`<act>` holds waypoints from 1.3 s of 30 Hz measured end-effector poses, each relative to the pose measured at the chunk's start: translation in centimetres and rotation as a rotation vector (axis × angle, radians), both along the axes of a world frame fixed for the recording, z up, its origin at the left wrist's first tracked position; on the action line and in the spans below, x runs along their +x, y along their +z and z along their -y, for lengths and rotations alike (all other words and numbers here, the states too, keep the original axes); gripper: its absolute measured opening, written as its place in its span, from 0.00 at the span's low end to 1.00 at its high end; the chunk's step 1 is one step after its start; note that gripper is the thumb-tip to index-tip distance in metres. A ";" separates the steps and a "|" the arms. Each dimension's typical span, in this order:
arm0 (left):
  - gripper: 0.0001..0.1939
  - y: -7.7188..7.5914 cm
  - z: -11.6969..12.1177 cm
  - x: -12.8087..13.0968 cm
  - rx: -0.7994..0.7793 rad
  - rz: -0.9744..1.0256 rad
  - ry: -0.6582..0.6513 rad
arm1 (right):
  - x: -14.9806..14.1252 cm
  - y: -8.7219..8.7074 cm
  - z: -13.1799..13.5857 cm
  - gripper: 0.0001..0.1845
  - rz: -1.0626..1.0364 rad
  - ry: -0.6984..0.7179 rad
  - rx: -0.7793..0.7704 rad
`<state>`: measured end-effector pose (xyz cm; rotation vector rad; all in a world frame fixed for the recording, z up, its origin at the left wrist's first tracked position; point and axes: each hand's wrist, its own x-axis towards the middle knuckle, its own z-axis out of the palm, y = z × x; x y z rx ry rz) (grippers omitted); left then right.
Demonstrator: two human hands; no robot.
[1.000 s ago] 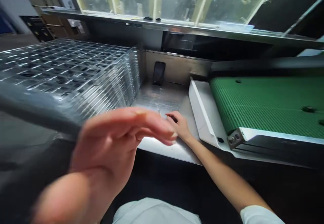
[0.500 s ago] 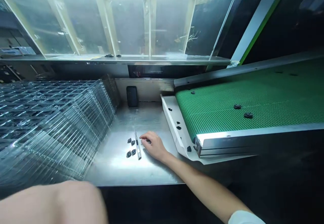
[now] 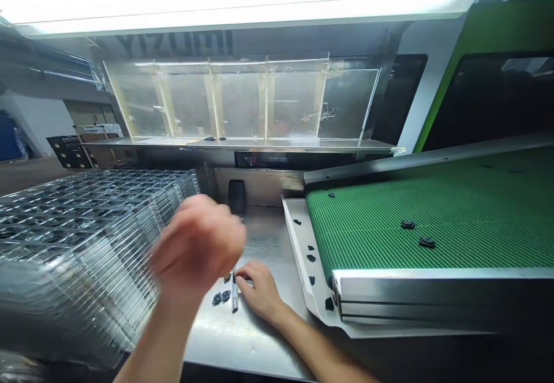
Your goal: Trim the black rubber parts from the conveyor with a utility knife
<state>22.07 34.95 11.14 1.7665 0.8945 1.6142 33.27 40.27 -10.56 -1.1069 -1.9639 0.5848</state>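
Note:
My right hand (image 3: 258, 292) rests on the steel bench (image 3: 268, 239), its curled fingertips beside a thin metal tool (image 3: 234, 292); whether they pinch something is hidden. Small black parts (image 3: 220, 297) lie just left of the tool. My left hand (image 3: 197, 250) is raised in the air over the bench, blurred by motion, its fingers not readable. It hovers between the stack of clear plastic trays (image 3: 82, 239) and my right hand.
A green conveyor belt (image 3: 433, 221) carrying a few black parts (image 3: 416, 233) slopes in from the right, with a white chute (image 3: 303, 256) at its end. A dark phone (image 3: 236, 196) leans on the back wall. Clear panels stand on the shelf above.
My head has tilted up, so the bench sits lower in view. My left hand has risen from the bottom left corner into the middle. My right hand stays by the tool.

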 end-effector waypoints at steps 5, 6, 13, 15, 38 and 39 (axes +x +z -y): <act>0.14 -0.9 -11.5 9.8 -0.070 -0.332 -0.220 | -0.1 0.0 -0.1 0.07 0.016 -0.011 -0.027; 0.16 -1.3 -13.7 12.0 -0.050 -0.563 -0.173 | -0.2 -0.1 -0.1 0.06 0.022 -0.013 -0.030; 0.26 -2.3 -20.2 22.0 0.218 -1.092 -0.014 | -0.1 -0.6 -0.2 0.04 0.073 -0.002 -0.051; 0.20 -2.3 -21.0 22.4 0.241 -1.107 -0.033 | 0.0 -0.5 -0.1 0.04 0.086 0.004 -0.069; 0.17 -2.5 -29.2 23.3 0.155 -0.947 -0.088 | 0.4 0.3 -0.2 0.05 0.175 0.022 -0.085; 0.16 -2.4 -29.4 23.2 0.087 -0.824 -0.072 | 0.5 0.4 -0.2 0.06 0.167 0.022 -0.093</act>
